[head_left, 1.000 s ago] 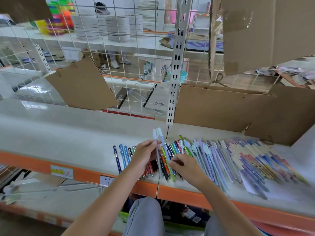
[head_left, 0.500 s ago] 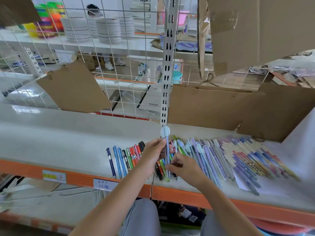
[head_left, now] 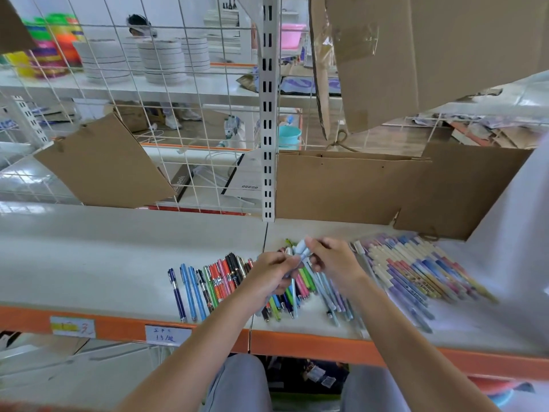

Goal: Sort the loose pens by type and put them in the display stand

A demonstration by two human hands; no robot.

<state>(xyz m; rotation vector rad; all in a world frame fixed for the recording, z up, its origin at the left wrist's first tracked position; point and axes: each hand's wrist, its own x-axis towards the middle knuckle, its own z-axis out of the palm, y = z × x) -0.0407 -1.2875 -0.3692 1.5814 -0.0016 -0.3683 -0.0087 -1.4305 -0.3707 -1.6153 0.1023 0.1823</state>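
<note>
Several loose pens lie in rows on the white shelf [head_left: 118, 263]. Blue, green, red and black pens [head_left: 208, 281] are at the left, pale blue ones [head_left: 326, 289] in the middle, and pastel patterned pens [head_left: 416, 269] at the right. My left hand [head_left: 273, 272] and my right hand [head_left: 332, 260] meet above the middle pens. Both pinch a pale blue pen [head_left: 301, 249] with a light cap, its top end between my right fingers. No display stand is in sight.
A white slotted upright [head_left: 269, 114] and a wire grid [head_left: 148, 114] stand behind the shelf. Cardboard sheets [head_left: 98, 168] lean at the back left and cardboard [head_left: 341, 185] at the back right. The shelf has an orange front edge [head_left: 118, 325] with price labels.
My right hand has risen from the lower end of the pen to its capped top. The pen has tilted from upright to slanting. The camera has moved closer.
</note>
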